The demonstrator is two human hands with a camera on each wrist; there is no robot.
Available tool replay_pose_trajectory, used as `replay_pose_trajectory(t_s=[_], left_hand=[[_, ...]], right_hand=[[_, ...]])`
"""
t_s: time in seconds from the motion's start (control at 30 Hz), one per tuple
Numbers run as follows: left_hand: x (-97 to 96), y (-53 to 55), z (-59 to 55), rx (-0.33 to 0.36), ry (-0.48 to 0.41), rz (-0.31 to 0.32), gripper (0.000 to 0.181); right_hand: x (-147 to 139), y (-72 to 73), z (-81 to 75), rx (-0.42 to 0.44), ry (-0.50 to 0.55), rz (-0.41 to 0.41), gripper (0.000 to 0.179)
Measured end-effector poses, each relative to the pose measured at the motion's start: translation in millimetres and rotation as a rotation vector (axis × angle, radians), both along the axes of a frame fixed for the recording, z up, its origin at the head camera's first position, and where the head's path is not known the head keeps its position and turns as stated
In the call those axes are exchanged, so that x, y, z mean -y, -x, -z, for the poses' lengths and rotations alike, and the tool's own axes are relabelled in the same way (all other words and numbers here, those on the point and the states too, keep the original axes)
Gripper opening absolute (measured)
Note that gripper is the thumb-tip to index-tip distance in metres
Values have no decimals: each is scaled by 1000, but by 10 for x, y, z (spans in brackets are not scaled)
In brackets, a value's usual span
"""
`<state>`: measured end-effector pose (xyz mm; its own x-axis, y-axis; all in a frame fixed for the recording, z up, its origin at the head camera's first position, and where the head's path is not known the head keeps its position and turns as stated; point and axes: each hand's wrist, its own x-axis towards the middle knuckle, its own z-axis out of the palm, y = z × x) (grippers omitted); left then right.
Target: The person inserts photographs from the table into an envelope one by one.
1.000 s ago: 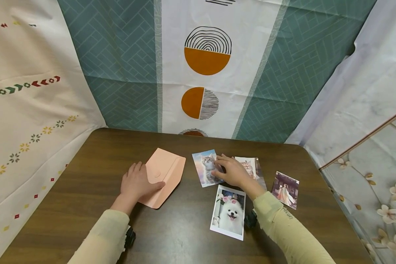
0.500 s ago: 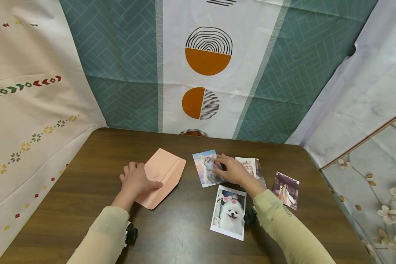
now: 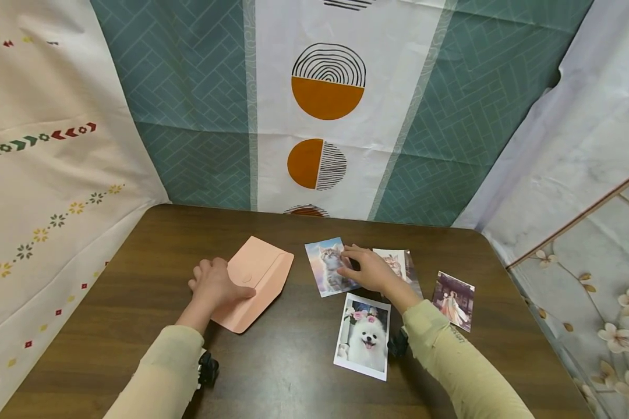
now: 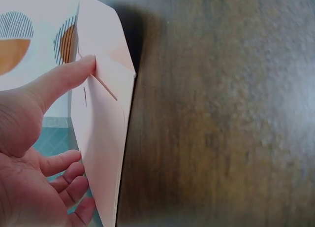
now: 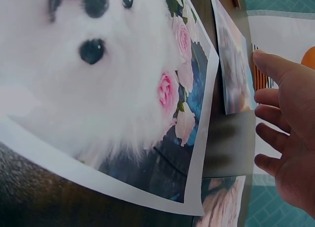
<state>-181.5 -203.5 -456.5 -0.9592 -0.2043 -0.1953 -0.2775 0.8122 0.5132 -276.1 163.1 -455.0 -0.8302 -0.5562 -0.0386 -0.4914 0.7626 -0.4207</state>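
A peach-pink envelope lies on the brown table, its flap side up. My left hand grips it at its left edge, the thumb on its face and the curled fingers at the edge; the left wrist view shows the envelope slanted between them. To the right lies a kitten picture card on a pale blue-pink ground. The fingertips of my right hand touch its right side, the fingers loosely bent and not round it. Just below is a white-bordered photo of a fluffy white dog.
Another cat picture overlaps a darker card, partly hidden behind my right hand and wrist. Farther right lies a purple-toned card showing a figure in a long dress. Patterned cloths hang behind the table.
The envelope has turned a little and its lower end has shifted slightly left with my left hand. My right hand and the cards stay nearly in place.
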Motion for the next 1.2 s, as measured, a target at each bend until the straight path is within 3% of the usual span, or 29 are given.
replay_pose_trajectory(t_s=[0.3, 0.83, 1.2], left_hand=[[2, -1, 15, 14, -39, -32, 102], [80, 43, 31, 26, -41, -67, 100], [68, 49, 6, 28, -57, -56, 102]], right_hand=[[-14, 35, 18, 20, 7, 17, 60], [41, 103, 40, -9, 27, -27, 53], [41, 115, 30, -6, 23, -21, 53]])
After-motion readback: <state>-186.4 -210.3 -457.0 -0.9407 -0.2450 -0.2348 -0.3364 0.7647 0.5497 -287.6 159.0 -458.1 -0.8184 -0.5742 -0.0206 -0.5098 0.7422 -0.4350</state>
